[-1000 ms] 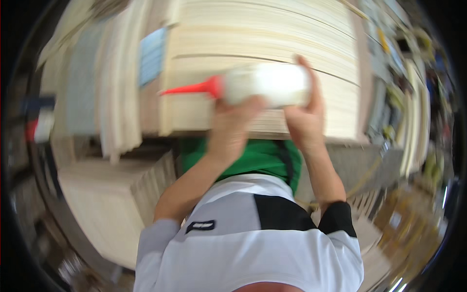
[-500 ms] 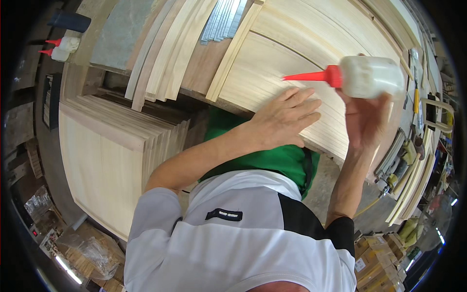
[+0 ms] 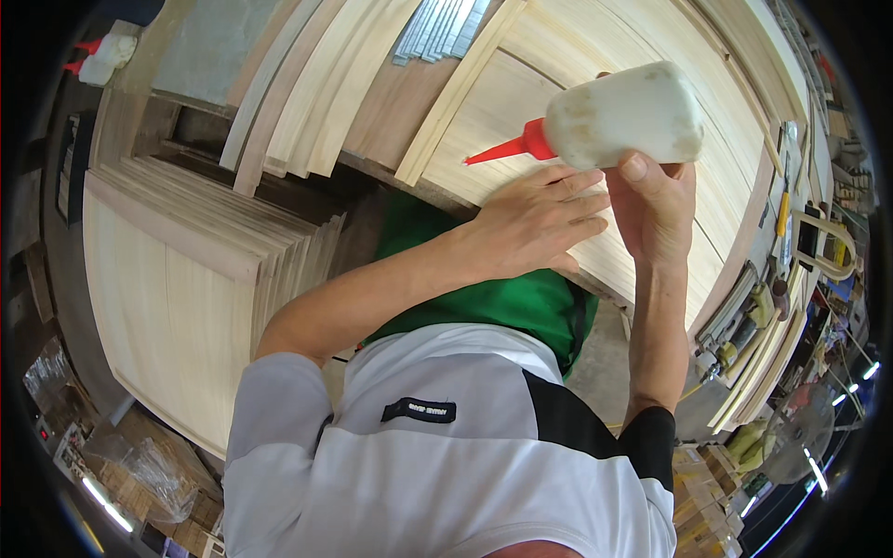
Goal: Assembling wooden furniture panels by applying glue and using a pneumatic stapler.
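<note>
My right hand [image 3: 662, 209] grips a squeeze glue bottle [image 3: 623, 112], whitish and translucent with smudges on its side. The bottle lies nearly sideways in the air, its pointed red nozzle [image 3: 502, 151] angled left and slightly down above a pale wood panel [image 3: 512, 98]. Spread over the panel's near edge is my left hand [image 3: 535, 228], palm down and holding nothing. It sits just below the bottle, apart from it. A thin wooden strip [image 3: 460, 93] runs along the panel's left side.
A stack of wood panels [image 3: 167, 288] stands at the left. Beyond it lie long wood strips [image 3: 307, 93] and a bundle of grey metal strips [image 3: 439, 33]. Red-tipped bottles [image 3: 110, 58] are at the far left. A yellow-handled tool [image 3: 784, 212] lies at the right.
My right hand has carried the glue bottle to the left, and its nozzle now dips further downward. My left hand stays spread at the panel's edge. The whole view has shifted slightly.
</note>
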Tool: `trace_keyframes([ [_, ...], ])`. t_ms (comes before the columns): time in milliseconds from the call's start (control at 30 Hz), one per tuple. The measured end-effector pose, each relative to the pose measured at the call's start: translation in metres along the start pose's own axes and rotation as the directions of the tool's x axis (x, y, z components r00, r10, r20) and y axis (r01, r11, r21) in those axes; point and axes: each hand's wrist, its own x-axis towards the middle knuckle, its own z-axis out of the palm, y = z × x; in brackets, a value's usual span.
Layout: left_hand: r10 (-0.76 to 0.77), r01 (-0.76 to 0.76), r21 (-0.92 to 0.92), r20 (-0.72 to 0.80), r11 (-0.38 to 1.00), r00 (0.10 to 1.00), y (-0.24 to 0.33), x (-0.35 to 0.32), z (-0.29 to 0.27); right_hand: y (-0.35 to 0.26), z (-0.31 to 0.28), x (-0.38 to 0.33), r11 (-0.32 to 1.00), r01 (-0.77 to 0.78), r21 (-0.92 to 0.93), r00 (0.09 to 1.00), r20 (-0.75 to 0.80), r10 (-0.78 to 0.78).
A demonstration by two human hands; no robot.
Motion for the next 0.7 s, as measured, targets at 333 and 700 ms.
trace_keyframes([
  [333, -0.055, 0.055, 0.015, 0.005, 0.998, 0.998, -0.001, 0.001, 0.002, 0.017, 0.012, 0.005, 0.988, -0.107, -0.111, 0.992, 0.055, 0.114],
  [700, -0.042, 0.042, 0.030, -0.002, 0.999, 0.999, -0.001, 0.001, 0.000, 0.022, 0.012, 0.007, 0.983, -0.130, -0.132, 0.989, 0.057, 0.138],
])
